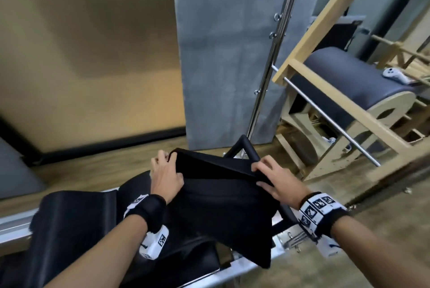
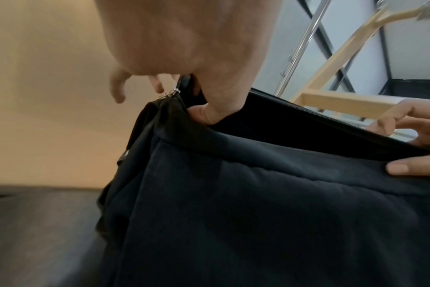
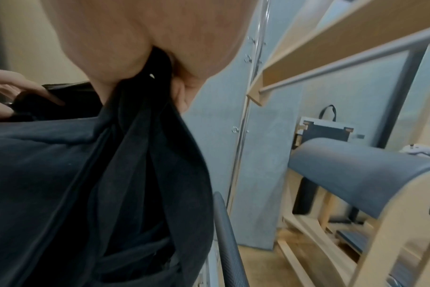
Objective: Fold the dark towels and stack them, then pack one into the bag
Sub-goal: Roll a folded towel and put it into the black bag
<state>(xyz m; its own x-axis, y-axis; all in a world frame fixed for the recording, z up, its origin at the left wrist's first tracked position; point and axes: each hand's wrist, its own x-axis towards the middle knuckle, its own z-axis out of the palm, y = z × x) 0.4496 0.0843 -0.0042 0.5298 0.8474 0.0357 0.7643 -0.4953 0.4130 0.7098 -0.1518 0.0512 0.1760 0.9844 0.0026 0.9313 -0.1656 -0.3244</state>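
Honestly, left hand (image 1: 165, 177) and right hand (image 1: 274, 179) pinch the black bag (image 1: 223, 206) rim tight at either end, so a slipped pinch collapses its mouth between them.

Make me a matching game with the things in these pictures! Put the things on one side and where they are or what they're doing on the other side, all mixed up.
Things:
1. left hand
2. right hand
3. white controller
4. folded dark towel

Places or states:
A. lies on the grey padded barrel
B. grips the bag's right end
C. lies on the black bench, left of the bag
D. grips the bag's left end, by the zipper pull

The black bag is the thing both hands hold up.

Pairs: 1-D, 2-B, 3-A, 4-C
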